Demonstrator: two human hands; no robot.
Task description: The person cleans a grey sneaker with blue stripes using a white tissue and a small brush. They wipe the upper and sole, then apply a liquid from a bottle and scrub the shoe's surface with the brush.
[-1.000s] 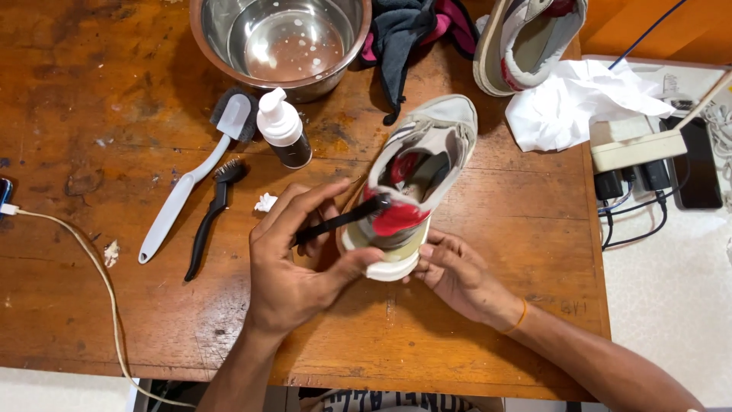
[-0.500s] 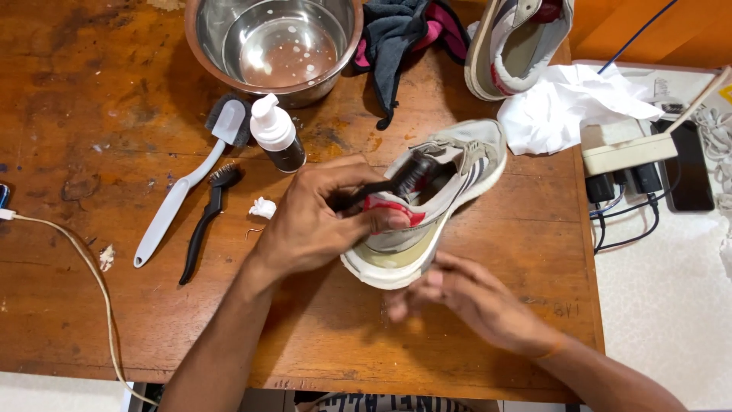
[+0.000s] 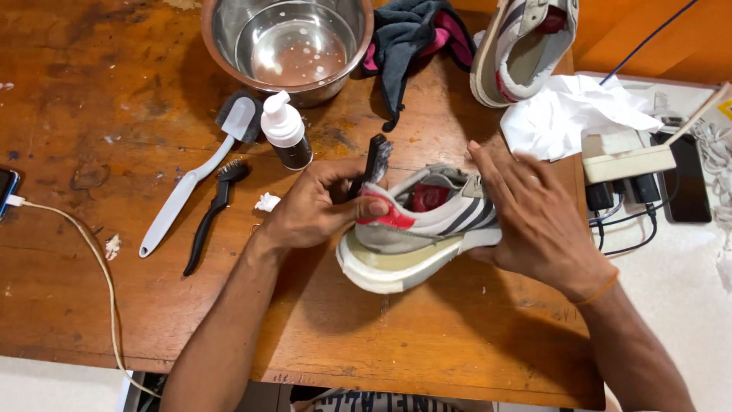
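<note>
A grey sneaker (image 3: 427, 229) with dark stripes, a red heel patch and a white sole lies tilted on its side at the middle of the wooden table (image 3: 91, 305). My left hand (image 3: 316, 210) grips its heel, thumb on the red patch, and also holds a small black brush (image 3: 375, 164) that points up. My right hand (image 3: 537, 221) is spread flat over the toe end of the shoe, pressing against it.
A steel bowl (image 3: 286, 46) of soapy water stands at the back. A foam pump bottle (image 3: 286, 130), a white brush (image 3: 187, 187) and a black brush (image 3: 210, 217) lie left. A dark cloth (image 3: 412, 38), a second sneaker (image 3: 522, 46), crumpled tissue (image 3: 572, 114) and a power strip (image 3: 633, 160) are right.
The shoe has been turned from pointing away to lying sideways. My right hand has moved from under the sole to the toe end. The brush has come out of the shoe opening.
</note>
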